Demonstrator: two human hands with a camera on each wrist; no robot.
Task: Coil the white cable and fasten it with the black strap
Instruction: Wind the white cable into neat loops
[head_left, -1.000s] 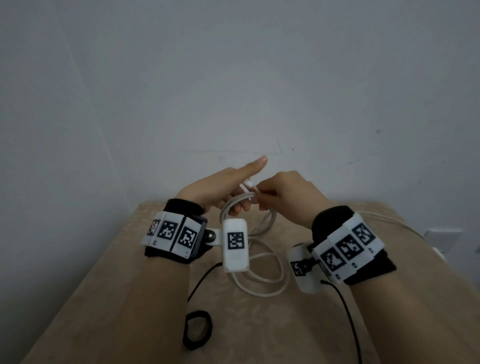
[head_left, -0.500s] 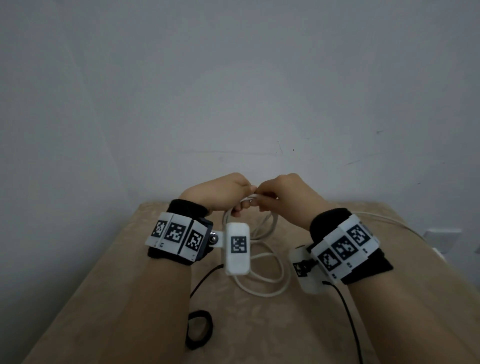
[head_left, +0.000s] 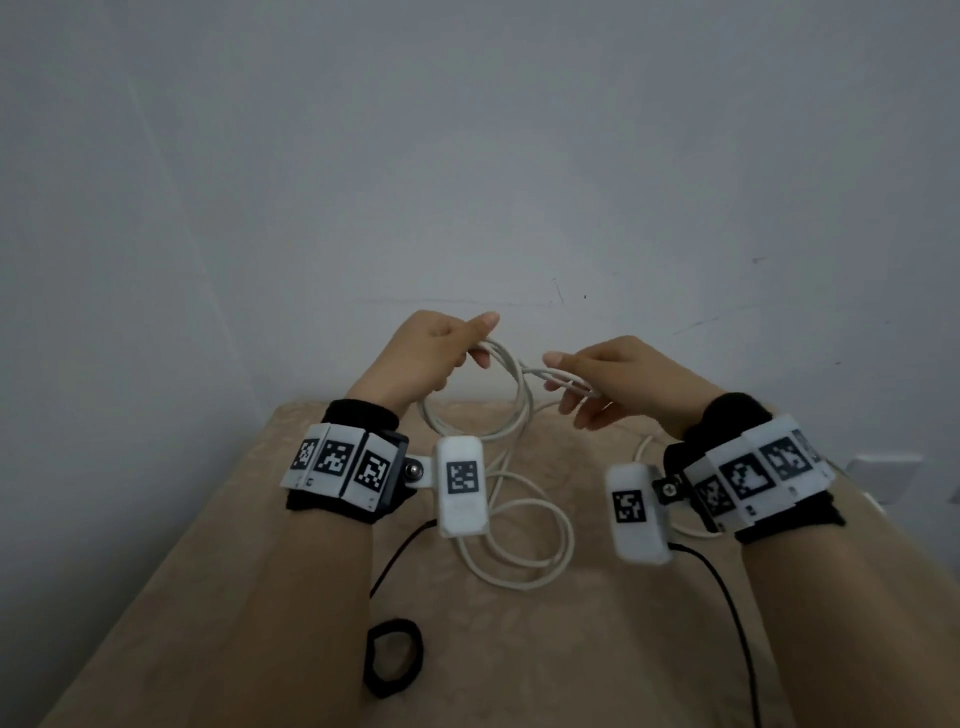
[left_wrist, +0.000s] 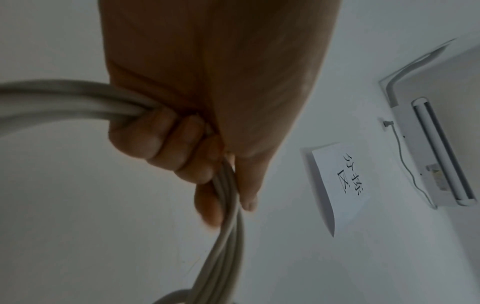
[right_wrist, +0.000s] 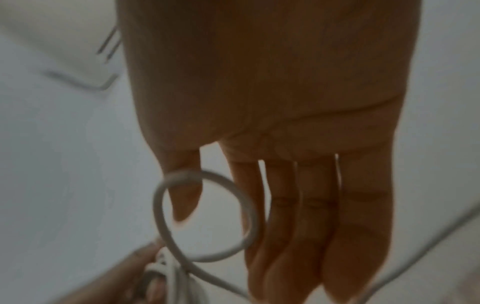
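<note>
My left hand (head_left: 480, 343) is held above the table and grips several loops of the white cable (head_left: 519, 395). In the left wrist view its curled fingers (left_wrist: 179, 148) clamp the bundled strands (left_wrist: 64, 102). My right hand (head_left: 563, 387) is a short way to the right with its fingers straight. In the right wrist view a turn of cable (right_wrist: 158, 205) lies round the thumb (right_wrist: 184, 197) and passes behind the index finger. More cable lies in loose loops (head_left: 561, 551) on the table. The black strap (head_left: 393, 665), a closed ring, lies near the front, below my left forearm.
The beige table (head_left: 519, 649) stands against a pale wall. Thin black leads (head_left: 727, 597) run from the wrist cameras across its top. A white wall socket (head_left: 883, 478) sits at the right, where the cable's far end trails off.
Both hands rose and drew apart. My left index finger, straight one second ago, curled round the loops. My right hand let go its pinch, opened and moved right along the cable.
</note>
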